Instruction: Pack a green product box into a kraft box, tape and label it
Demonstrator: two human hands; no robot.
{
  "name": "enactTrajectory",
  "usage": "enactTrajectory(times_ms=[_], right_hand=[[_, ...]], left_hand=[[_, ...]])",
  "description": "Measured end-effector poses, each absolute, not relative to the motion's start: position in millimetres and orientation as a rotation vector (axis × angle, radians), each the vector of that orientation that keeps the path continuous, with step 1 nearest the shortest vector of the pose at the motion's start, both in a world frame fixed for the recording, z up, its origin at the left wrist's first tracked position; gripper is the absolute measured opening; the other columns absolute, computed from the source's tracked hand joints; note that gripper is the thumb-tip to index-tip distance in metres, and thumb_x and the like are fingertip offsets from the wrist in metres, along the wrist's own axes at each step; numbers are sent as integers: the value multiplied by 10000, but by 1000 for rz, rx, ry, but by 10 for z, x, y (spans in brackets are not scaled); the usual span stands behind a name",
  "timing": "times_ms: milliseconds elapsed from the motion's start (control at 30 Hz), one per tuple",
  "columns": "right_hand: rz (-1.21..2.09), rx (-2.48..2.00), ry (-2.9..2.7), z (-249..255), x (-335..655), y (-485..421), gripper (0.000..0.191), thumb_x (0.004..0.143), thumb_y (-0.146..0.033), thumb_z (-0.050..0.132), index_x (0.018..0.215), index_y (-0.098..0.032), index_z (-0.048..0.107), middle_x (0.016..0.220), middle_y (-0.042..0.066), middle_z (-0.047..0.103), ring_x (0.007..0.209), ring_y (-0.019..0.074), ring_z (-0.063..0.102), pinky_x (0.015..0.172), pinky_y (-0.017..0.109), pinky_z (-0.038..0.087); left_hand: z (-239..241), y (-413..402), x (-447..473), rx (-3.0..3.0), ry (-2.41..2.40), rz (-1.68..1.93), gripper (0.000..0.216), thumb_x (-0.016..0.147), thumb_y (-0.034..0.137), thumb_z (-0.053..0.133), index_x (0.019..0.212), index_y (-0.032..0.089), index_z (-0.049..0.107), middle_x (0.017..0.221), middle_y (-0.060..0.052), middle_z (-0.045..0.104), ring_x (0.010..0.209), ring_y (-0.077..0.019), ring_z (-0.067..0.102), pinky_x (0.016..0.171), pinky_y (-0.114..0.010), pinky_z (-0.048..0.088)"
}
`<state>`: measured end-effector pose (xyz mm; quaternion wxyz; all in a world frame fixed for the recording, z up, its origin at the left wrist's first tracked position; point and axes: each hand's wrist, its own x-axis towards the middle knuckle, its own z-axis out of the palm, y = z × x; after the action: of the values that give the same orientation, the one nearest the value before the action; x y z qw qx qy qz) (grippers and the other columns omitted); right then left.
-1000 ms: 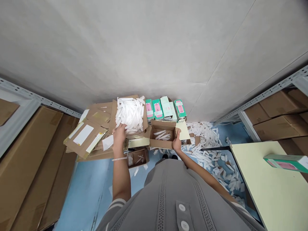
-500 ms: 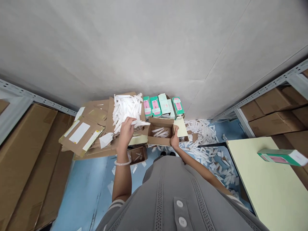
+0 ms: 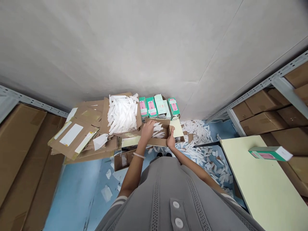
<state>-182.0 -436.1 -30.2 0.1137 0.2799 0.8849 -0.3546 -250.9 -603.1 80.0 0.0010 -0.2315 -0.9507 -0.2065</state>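
Note:
A small brown cardboard box (image 3: 156,141) stands open on the floor in front of me with white paper packets (image 3: 159,131) inside. My left hand (image 3: 147,129) reaches into it from the left, fingers curled over the packets; what it grips is hidden. On the box's right edge rests my right hand (image 3: 171,140), closed on the cardboard. A heap of white packets (image 3: 121,113) lies on flattened cardboard to the left.
Green and pink product boxes (image 3: 156,106) line the wall behind. Flattened cartons (image 3: 74,136) spread left, white packets litter the blue floor (image 3: 207,154) right. A pale table (image 3: 262,183) with one green box (image 3: 270,153) stands right, between metal shelves of cartons.
My left hand left the heap of white packets, swung right with some and now sits inside the small box. My right hand stayed on the box's right edge.

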Motion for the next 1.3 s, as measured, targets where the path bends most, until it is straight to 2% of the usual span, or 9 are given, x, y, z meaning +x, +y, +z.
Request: enactTrajectory(times_ms=[300, 533, 700, 867, 967, 1100, 1200, 1300], right_hand=[[-1063, 790, 2604, -321, -1804, -4361, 702, 953, -200, 292, 1572, -132, -33, 870, 121, 699, 787, 261, 663, 778, 355, 475], [-1051, 800, 2624, -347, -1809, -4368, 692, 942, -172, 282, 1579, -143, 10, 884, 118, 705, 798, 253, 658, 769, 334, 462], [-1043, 807, 2622, -353, -1804, -4367, 696, 968, -247, 346, 1579, -173, 22, 911, 106, 708, 796, 237, 664, 755, 292, 447], [-1014, 813, 2615, -342, -1818, -4366, 675, 960, -171, 285, 1580, -166, 17, 891, 111, 712, 826, 239, 669, 761, 298, 457], [-991, 803, 2610, -323, -1825, -4368, 694, 963, -189, 310, 1576, -153, -14, 915, 127, 712, 845, 255, 675, 777, 323, 472], [-938, 802, 2599, -286, -1822, -4375, 735, 968, -240, 360, 1568, -143, -53, 975, 148, 717, 867, 261, 678, 794, 322, 472], [-912, 803, 2582, -256, -1823, -4379, 728, 964, -202, 331, 1565, -152, -77, 996, 135, 724, 868, 242, 679, 786, 296, 458], [-918, 792, 2574, -231, -1830, -4378, 722, 949, -148, 286, 1557, -129, -103, 987, 133, 724, 899, 239, 679, 787, 287, 451]], left_hand=[[842, -6124, -2505, -656, -2944, -708, 297, 944, 139, 390, 1157, 183, 593, 1162, -105, 639, 1078, -255, 593, 846, -350, 454], [821, -6013, -2455, -728, -2978, -781, 263, 961, 199, 421, 1182, 179, 562, 1176, -102, 637, 1103, -238, 586, 906, -344, 439], [701, -5942, -2392, -904, -3170, -716, 324, 955, 264, 462, 1266, 203, 528, 1236, -112, 618, 1160, -252, 567, 932, -365, 440], [712, -6134, -2410, -996, -3190, -699, 389, 910, 306, 548, 1290, 223, 538, 1176, -104, 636, 1156, -257, 574, 962, -385, 440], [892, -6370, -2460, -857, -3060, -742, 322, 928, 289, 512, 1238, 227, 577, 1178, -98, 635, 1135, -247, 581, 974, -378, 435], [1124, -6752, -2525, -386, -2904, -681, 285, 956, 303, 455, 1188, 234, 605, 1202, -101, 622, 1153, -256, 564, 989, -385, 415], [1101, -7007, -2559, -53, -2875, -577, 306, 948, 291, 449, 1195, 213, 612, 1209, -127, 604, 1167, -290, 554, 974, -413, 417], [916, -7166, -2578, 27, -3018, -595, 341, 912, 287, 499, 1223, 204, 612, 1224, -136, 596, 1119, -293, 584, 917, -398, 463]])
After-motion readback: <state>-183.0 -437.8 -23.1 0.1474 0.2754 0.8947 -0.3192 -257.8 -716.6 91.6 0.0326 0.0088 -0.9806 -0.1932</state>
